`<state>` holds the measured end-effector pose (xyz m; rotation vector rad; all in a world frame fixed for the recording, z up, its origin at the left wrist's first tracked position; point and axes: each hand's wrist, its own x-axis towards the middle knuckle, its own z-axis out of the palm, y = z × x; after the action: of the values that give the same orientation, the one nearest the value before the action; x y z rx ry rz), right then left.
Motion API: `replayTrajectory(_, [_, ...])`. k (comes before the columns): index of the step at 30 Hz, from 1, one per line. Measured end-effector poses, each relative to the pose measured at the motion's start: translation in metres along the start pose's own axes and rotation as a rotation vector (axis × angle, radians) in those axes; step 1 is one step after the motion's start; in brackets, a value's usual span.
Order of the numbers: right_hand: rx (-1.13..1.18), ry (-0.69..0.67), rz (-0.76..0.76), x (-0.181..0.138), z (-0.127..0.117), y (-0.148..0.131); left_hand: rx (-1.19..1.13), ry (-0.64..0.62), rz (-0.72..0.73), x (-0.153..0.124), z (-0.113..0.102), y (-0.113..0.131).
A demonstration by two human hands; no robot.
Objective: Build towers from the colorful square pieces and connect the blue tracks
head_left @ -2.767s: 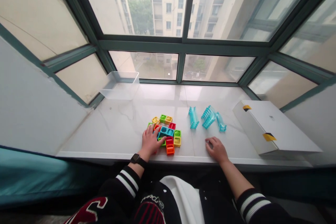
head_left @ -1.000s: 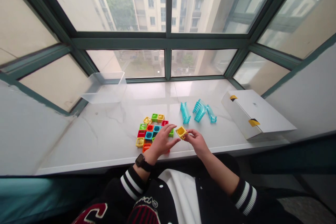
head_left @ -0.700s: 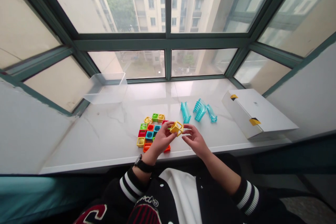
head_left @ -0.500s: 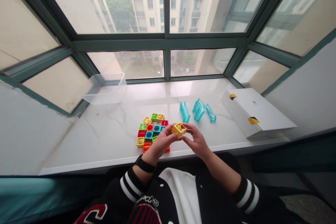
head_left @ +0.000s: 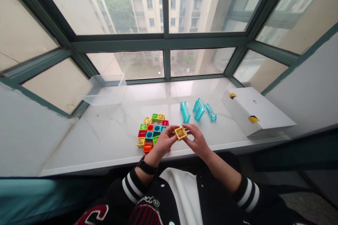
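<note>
Since 2.8 s ago both hands are no longer lying flat on the ledge. They're now meeting at centre and holding up a yellow block that neither hand had then. Vs 0.5 s ago it's sitting a touch lower and is turned so its hollow square face is pointing up at the cam, not showing a corner.

Going L to R:

- **Clear tub** is sitting far off at approx 10 o'clk from the hands, by the window frame, well apart.
- **Block cluster** (yellow, green, red, blue, orange squares) is lying flat on the marble ledge at 9–10 o'clk of the L hand, just beside it. The hand is hiding its near-right edge.
- **L hand**, watch on the wrist, is staying half-curled, w/ thumb & fingertips pinching the block's L side.
- **Yellow block** is hanging above the ledge btw the two hands, clear of the cluster. It's roughly square, so no long axis to speak of.
- **R hand** is likewise curling in, fingertips pinching the R side. Both hands are touching the block, neither nearer.
- **Teal curved pcs** are lying at 12–1 o'clk, apart from the hands.
- **White box** is resting at 2 o'clk, well apart.
</note>
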<state>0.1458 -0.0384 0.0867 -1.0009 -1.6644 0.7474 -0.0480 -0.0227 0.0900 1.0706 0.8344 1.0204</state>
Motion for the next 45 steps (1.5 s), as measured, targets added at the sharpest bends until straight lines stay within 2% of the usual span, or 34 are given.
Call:
replayTrajectory(4, [0.010, -0.036, 0.032, -0.003, -0.001, 0.005, 0.007, -0.030, 0.002, 0.000, -0.001, -0.009])
replayTrajectory(7, [0.010, -0.053, 0.054, -0.005, -0.003, 0.010, 0.105, -0.048, -0.020, 0.002, -0.003, -0.018])
replayTrajectory(10, [-0.017, -0.011, 0.113, -0.009, -0.012, 0.027, 0.347, 0.000, 0.006, 0.005, -0.016, -0.026])
replayTrajectory(16, [-0.087, 0.161, 0.366, -0.019, -0.041, 0.087, 1.018, 0.227, 0.279, 0.014, -0.064, -0.033])
replayTrajectory(19, [-0.132, 0.178, 0.416, -0.018, -0.046, 0.114, 1.265, 0.249, 0.352, 0.017, -0.082, -0.040])
replayTrajectory(22, [-0.181, 0.152, 0.439, -0.012, -0.041, 0.133, 1.399, 0.246, 0.366, 0.017, -0.089, -0.053])
replayTrajectory(26, [-0.276, 0.088, 0.418, -0.002, -0.028, 0.152, 1.474, 0.223, 0.354, 0.015, -0.091, -0.067])
replayTrajectory(30, [-0.315, 0.060, 0.406, 0.005, -0.019, 0.163, 1.499, 0.207, 0.363, 0.015, -0.091, -0.069])
replayTrajectory(45, [-0.375, 0.061, 0.364, -0.006, -0.015, 0.171, 1.489, 0.207, 0.353, 0.013, -0.088, -0.062])
